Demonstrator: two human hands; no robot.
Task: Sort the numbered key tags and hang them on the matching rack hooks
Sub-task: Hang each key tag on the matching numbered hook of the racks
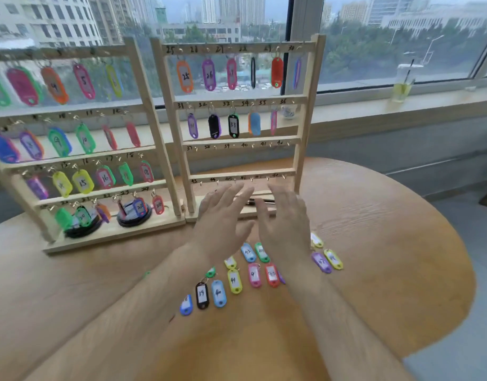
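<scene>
A round wooden desk (374, 243) carries 2 racks: the left rack (147, 119) hangs tags on every row, the right rack (308, 119) on its 2 upper rows. The left hand (223, 215) and right hand (286, 224) hover before the right rack, fingers straight, holding nothing. Loose key tags, among them 39 (202, 295) and 40 (218, 293), lie on the desk.

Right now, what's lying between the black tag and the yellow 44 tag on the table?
One light blue tag marked 40 lies between the black tag and the yellow 44 tag; the head view shows it.
</scene>
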